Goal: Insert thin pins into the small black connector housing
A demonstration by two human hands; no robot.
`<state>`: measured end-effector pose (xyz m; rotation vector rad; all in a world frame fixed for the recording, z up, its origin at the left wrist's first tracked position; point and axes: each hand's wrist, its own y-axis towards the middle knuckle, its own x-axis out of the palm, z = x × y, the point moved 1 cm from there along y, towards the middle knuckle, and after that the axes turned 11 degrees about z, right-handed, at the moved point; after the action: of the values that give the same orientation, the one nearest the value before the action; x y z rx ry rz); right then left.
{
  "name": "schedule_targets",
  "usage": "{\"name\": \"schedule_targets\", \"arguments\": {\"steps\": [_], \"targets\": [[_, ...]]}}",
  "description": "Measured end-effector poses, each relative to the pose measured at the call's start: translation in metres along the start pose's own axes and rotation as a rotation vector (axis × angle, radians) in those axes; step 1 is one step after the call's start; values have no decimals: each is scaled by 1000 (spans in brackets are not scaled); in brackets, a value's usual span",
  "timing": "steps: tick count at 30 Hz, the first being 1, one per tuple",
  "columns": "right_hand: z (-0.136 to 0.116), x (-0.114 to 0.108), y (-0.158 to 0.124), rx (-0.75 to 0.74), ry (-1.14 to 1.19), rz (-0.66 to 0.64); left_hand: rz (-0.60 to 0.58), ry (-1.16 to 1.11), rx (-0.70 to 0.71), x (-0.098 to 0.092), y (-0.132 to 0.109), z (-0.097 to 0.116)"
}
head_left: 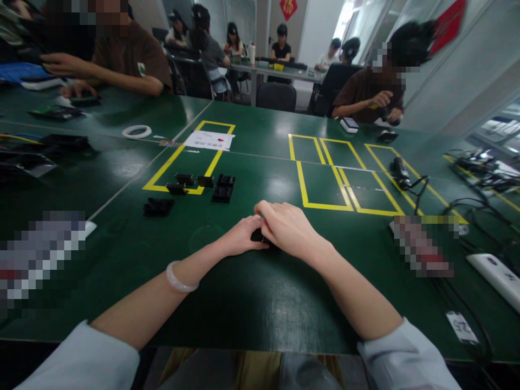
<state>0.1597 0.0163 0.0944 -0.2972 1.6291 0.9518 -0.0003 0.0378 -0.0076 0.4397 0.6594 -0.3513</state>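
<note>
A small black part [257, 235] is held between my two hands, low over the green table [227, 303]. My left hand [244, 236] grips it from the left, fingers closed on it. From the right and above, my right hand [286, 227] curls over the same part and hides most of it. Beyond my left hand, a pair of black blocks [223, 188] sits side by side, near small upright black pieces [205, 181]. Another black piece [158, 207] lies farther left.
Yellow tape outlines [329, 206] mark the table ahead. A paper sheet [209, 140] and a tape roll [137, 131] lie at the back left. At right are a black tool [400, 173], cables and a white power strip [493, 279]. People sit across the table.
</note>
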Motion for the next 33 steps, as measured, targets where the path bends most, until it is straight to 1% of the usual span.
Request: {"name": "schedule_targets", "arguments": {"steps": [3, 7, 15, 23, 33], "targets": [[0, 0, 0, -17, 10, 6, 6, -17, 17, 0, 0, 0], [2, 1, 1, -13, -24, 1, -21, -21, 28, 0, 0, -1], [0, 0, 0, -24, 16, 13, 13, -4, 30, 2, 0, -5], [1, 1, 0, -25, 10, -5, -8, -15, 35, 1, 0, -4], [2, 3, 0, -49, -17, 38, -16, -17, 10, 0, 0, 0]]}}
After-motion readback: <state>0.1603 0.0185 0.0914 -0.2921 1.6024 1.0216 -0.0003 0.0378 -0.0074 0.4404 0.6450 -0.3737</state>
